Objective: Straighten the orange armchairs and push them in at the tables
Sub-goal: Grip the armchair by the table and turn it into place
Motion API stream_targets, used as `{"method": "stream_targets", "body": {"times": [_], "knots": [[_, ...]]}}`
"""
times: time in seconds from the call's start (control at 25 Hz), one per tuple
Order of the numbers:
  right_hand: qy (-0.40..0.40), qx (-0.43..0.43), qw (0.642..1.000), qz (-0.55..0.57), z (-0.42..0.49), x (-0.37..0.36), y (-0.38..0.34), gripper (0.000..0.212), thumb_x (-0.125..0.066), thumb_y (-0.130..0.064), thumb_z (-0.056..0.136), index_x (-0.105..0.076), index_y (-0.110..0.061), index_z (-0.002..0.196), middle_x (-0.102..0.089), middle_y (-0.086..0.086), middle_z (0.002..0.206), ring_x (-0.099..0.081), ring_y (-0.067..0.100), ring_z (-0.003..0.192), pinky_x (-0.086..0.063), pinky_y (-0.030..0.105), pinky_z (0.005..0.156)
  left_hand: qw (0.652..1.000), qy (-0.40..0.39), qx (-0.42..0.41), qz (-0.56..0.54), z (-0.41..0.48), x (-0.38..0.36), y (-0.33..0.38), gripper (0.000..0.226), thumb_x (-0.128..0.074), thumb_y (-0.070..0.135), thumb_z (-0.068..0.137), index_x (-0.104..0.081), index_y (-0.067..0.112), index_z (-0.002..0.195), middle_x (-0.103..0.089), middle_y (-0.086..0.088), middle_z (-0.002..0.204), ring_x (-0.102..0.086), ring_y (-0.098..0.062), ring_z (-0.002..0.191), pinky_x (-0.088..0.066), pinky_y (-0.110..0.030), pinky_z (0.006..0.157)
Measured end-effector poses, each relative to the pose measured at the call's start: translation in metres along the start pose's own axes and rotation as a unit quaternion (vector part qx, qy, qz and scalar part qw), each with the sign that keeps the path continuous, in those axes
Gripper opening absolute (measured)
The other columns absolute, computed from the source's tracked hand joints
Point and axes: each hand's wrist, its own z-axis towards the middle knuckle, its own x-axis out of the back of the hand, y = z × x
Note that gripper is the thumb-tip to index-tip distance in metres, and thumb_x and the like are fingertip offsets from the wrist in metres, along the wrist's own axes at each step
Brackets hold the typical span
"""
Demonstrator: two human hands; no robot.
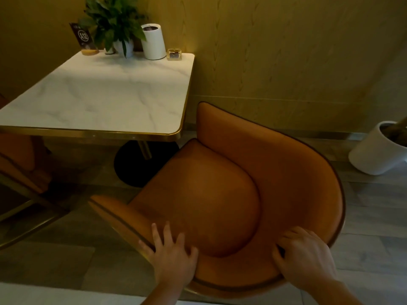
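Note:
An orange armchair with a curved back stands at the near right corner of a white marble table. It is turned at an angle, its seat facing up and left toward the table's black pedestal base. My left hand holds the chair's back rim on the left, fingers spread over the inner padding. My right hand grips the back rim on the right with curled fingers. A second orange armchair sits partly under the table at the left edge.
On the table's far end stand a potted plant, a white cylinder, an A12 number sign and a small glass ashtray. A white planter stands on the floor at right, by the wood-panelled wall.

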Motion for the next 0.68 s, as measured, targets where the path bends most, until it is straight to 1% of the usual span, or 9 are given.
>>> {"method": "stream_targets", "body": {"times": [0.08, 0.24, 0.32, 0.44, 0.48, 0.56, 0.6, 0.68], "knots": [[-0.005, -0.008, 1.000, -0.003, 0.006, 0.001, 0.007, 0.026, -0.057, -0.047, 0.079, -0.067, -0.032, 0.060, -0.056, -0.021, 0.063, -0.049, 0.003, 0.068, -0.039, 0.024, 0.068, 1.000, 0.005, 0.002, -0.008, 0.004, 0.003, 0.008, 0.063, -0.024, 0.071, 0.079, -0.052, 0.048, 0.130, -0.017, -0.002, 0.165, 0.011, -0.039, 0.151, 0.016, -0.074, 0.108], [-0.021, -0.024, 0.999, -0.016, 0.028, 0.004, 0.034, 0.031, -0.047, -0.050, 0.086, -0.063, -0.035, 0.064, -0.049, -0.022, 0.065, -0.042, -0.002, 0.068, -0.035, 0.021, 0.069, 1.000, 0.015, 0.003, -0.025, 0.013, 0.009, 0.037, 0.061, -0.026, 0.069, 0.078, -0.059, 0.046, 0.124, -0.026, -0.004, 0.163, 0.002, -0.041, 0.151, 0.008, -0.076, 0.108], [-0.015, -0.033, 0.999, -0.012, 0.043, 0.004, 0.050, 0.028, -0.050, -0.050, 0.085, -0.059, -0.036, 0.062, -0.046, -0.019, 0.063, -0.040, -0.003, 0.064, -0.034, 0.021, 0.065, 1.000, 0.017, 0.002, -0.021, 0.023, 0.009, 0.054, 0.062, -0.022, 0.069, 0.079, -0.058, 0.046, 0.124, -0.026, -0.004, 0.163, 0.002, -0.042, 0.151, 0.008, -0.077, 0.107], [-0.028, -0.037, 0.998, -0.038, 0.068, 0.002, 0.075, 0.027, -0.052, -0.052, 0.085, -0.059, -0.037, 0.063, -0.046, -0.017, 0.064, -0.039, -0.004, 0.062, -0.031, 0.020, 0.061, 1.000, 0.020, -0.003, -0.020, 0.039, 0.014, 0.080, 0.064, -0.019, 0.068, 0.081, -0.058, 0.043, 0.124, -0.025, -0.005, 0.163, 0.005, -0.043, 0.150, 0.009, -0.078, 0.106], [-0.031, -0.039, 0.998, -0.046, 0.076, 0.002, 0.083, 0.027, -0.052, -0.052, 0.085, -0.058, -0.038, 0.063, -0.047, -0.017, 0.065, -0.039, -0.004, 0.062, -0.029, 0.019, 0.060, 1.000, 0.018, -0.011, -0.021, 0.043, 0.016, 0.088, 0.065, -0.017, 0.068, 0.082, -0.059, 0.040, 0.123, -0.026, -0.006, 0.163, 0.007, -0.043, 0.150, 0.010, -0.078, 0.105], [-0.036, -0.037, 0.997, -0.056, 0.094, 0.004, 0.102, 0.026, -0.052, -0.054, 0.086, -0.063, -0.039, 0.068, -0.052, -0.017, 0.070, -0.042, -0.003, 0.064, -0.028, 0.019, 0.058, 0.999, 0.006, -0.049, -0.018, 0.051, 0.020, 0.094, 0.072, -0.008, 0.069, 0.083, -0.058, 0.036, 0.123, -0.029, -0.006, 0.160, 0.007, -0.040, 0.151, 0.009, -0.078, 0.107], [-0.037, -0.035, 0.997, -0.057, 0.102, 0.004, 0.113, 0.024, -0.053, -0.054, 0.086, -0.066, -0.040, 0.072, -0.054, -0.016, 0.075, -0.044, -0.002, 0.066, -0.030, 0.020, 0.059, 0.997, 0.006, -0.075, -0.012, 0.056, 0.021, 0.092, 0.078, 0.000, 0.071, 0.084, -0.055, 0.036, 0.127, -0.031, -0.005, 0.159, 0.004, -0.038, 0.152, 0.006, -0.075, 0.109], [-0.035, -0.039, 0.997, -0.054, 0.117, 0.002, 0.136, 0.022, -0.055, -0.053, 0.087, -0.069, -0.039, 0.077, -0.056, -0.017, 0.082, -0.047, 0.000, 0.071, -0.036, 0.021, 0.062, 0.992, 0.044, -0.121, 0.004, 0.071, 0.025, 0.080, 0.088, 0.010, 0.076, 0.083, -0.047, 0.038, 0.138, -0.036, -0.003, 0.157, -0.008, -0.033, 0.151, 0.001, -0.067, 0.112]]}}
